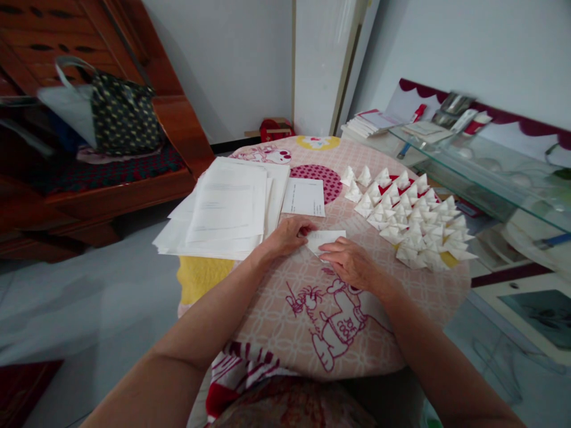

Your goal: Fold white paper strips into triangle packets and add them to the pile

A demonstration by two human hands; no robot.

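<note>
A small piece of folded white paper [329, 236] lies on the cloth-covered table in front of me. At its left corner my left hand [291, 235] is closed, with thumb and forefinger pinched together on the paper. My right hand [350, 263] presses its bent fingers on the lower right edge of the same paper. Just beyond the hands lies a flat white printed sheet [306, 197]. To the left spreads a stack of printed paper sheets [229, 205]. Many pointed folded paper pieces [401, 208] stand in rows on the right.
The round table has a pink patterned tablecloth [285, 309]. A glass shelf [482, 172] with books [368, 123] and cups adjoins it at the right. On the left, a wooden bench [178, 172] carries a dotted bag [122, 113]. A red object [275, 129] sits by the far wall.
</note>
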